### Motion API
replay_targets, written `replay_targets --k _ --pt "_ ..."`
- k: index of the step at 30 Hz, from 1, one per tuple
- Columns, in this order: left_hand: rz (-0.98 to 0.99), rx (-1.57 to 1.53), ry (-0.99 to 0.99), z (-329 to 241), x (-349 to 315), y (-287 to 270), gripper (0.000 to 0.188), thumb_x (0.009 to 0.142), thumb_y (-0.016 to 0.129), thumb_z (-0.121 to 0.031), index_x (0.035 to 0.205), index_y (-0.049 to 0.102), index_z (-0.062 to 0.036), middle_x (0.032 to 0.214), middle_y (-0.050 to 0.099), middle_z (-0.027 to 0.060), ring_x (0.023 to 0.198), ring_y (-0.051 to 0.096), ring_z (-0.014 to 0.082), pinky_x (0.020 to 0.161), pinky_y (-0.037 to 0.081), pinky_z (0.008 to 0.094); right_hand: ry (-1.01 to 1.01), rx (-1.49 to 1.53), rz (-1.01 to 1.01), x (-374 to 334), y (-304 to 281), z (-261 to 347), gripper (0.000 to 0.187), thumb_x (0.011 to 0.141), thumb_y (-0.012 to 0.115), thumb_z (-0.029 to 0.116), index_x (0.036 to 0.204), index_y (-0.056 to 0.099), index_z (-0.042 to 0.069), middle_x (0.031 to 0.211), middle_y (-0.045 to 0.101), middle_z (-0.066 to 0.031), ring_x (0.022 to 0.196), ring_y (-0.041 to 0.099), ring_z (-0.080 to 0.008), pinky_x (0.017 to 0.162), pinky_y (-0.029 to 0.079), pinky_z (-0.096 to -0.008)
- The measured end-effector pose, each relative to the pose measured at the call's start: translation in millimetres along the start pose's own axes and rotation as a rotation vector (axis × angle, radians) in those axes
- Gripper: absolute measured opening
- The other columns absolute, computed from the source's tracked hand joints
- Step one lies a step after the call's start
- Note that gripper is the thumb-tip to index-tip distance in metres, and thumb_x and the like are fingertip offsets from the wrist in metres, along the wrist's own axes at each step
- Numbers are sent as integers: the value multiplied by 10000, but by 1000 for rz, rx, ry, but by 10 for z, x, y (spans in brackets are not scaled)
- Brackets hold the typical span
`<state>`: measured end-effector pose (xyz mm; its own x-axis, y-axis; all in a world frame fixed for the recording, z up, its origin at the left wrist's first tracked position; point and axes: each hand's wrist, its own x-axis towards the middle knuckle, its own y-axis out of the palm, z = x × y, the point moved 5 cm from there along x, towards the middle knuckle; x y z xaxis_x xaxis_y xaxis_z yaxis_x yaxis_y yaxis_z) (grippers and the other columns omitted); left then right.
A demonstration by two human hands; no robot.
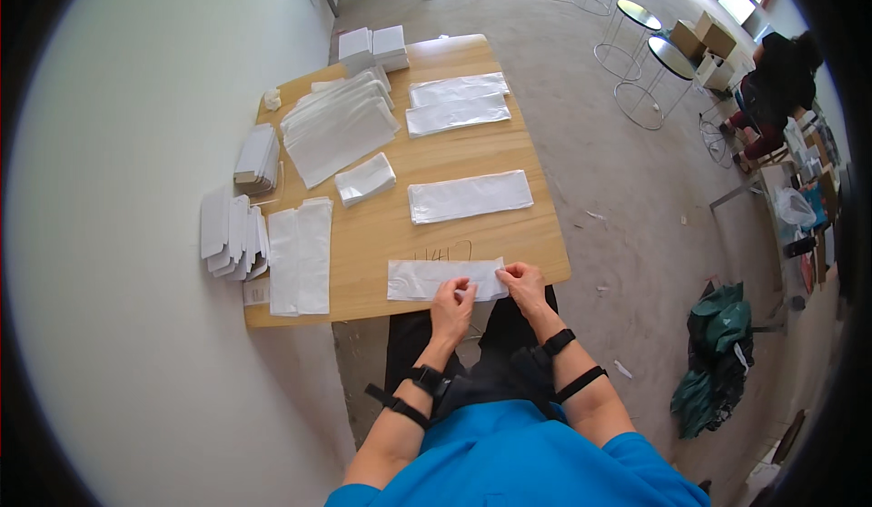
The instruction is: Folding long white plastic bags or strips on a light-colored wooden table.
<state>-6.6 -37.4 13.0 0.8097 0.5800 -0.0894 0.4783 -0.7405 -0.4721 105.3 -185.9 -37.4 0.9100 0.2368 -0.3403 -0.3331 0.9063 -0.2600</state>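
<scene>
A long, flat white plastic bag (422,279) lies folded along the near edge of the wooden table (363,242). My right hand (527,288) pinches it at the right end between thumb and fingers. Over its near side, right of the middle, my left hand (451,309) is closed, with thumb and fingertips together at the plastic; the exact grip is partly hidden. Just beyond lies a similar folded bag stack (470,196). Farther off are two more overlapping flat bags (459,116), and a small folded white bundle (365,179) rests to the left.
Large white sheets (341,134) spread over the table's far left, before white box stacks (372,50). Flat white cartons (232,234) crowd the left edge beside upright folded bags (301,257). Round side tables (670,57), a seated person (777,89) and a green bag (718,352) are to the right.
</scene>
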Motion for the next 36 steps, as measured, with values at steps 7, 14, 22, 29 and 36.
replay_targets --k 7,14,22,29,36 --pt "151 -474 -393 207 268 423 264 841 691 -267 940 666 -24 833 654 30 695 556 105 633 462 251 -121 62 137 -110 119 360 150 783 713 89 883 665 -12 750 674 -52 671 612 -92 615 496 -240" --pt "137 -626 -502 250 247 311 197 862 676 -228 899 658 -35 784 629 -3 688 538 88 627 440 238 -46 269 299 -162 142 314 205 824 700 79 995 625 -6 854 658 -39 746 601 -84 648 497 -218" --pt "112 -693 -488 244 295 122 213 884 661 -276 903 645 -65 756 600 -14 658 521 67 599 405 220 24 244 68 -1 -72 103 172 838 677 115 951 634 -7 801 657 -42 699 603 -97 625 496 -246" --pt "239 -677 -183 -419 359 111 187 914 623 -235 953 647 -54 833 622 -8 734 564 78 683 436 216 -139 -292 -356 -69 -307 633 350 861 660 310 999 641 -12 975 664 -101 769 619 -154 698 501 -303" --pt "85 -410 -99 -233 186 132 208 932 569 -186 990 623 6 882 655 48 814 613 125 716 477 252 -82 205 157 -41 45 457 473 874 668 311 1174 565 -39 939 670 -87 814 615 -125 731 492 -265"
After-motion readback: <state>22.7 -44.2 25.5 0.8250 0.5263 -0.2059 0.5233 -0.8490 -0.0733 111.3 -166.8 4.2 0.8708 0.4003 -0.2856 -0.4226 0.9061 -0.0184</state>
